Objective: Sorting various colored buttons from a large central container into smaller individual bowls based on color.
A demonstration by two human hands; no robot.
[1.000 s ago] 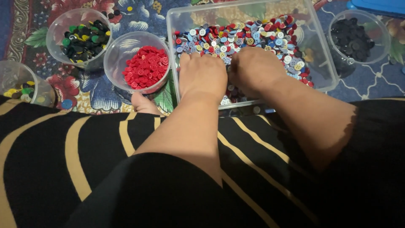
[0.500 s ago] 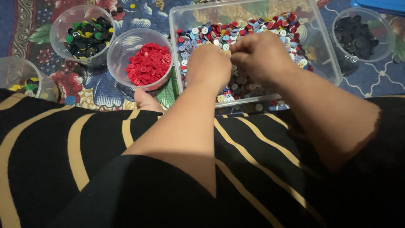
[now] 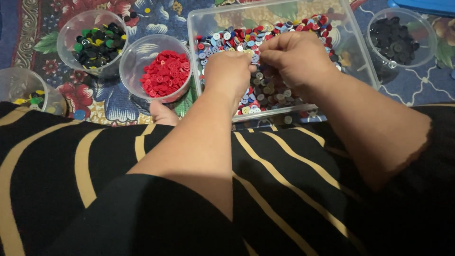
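My left hand (image 3: 230,76) and my right hand (image 3: 296,59) hover together over a clear rectangular tub (image 3: 360,57) full of mixed red, blue and white buttons (image 3: 237,38). Both hands have their fingertips pinched close to each other above the pile, apparently on small buttons, though what they pinch is too small to make out. To the left of the tub stands a clear round cup of red buttons (image 3: 165,72).
A cup of black, green and yellow buttons (image 3: 97,41) stands at the far left, another cup (image 3: 28,92) lower left, and a cup of black buttons (image 3: 395,38) at the right. All rest on a patterned floral cloth (image 3: 104,106). My black, yellow-striped garment fills the foreground.
Both hands have lifted off the button pile and drawn together, fingertips now pinched above it. The view has shifted slightly.
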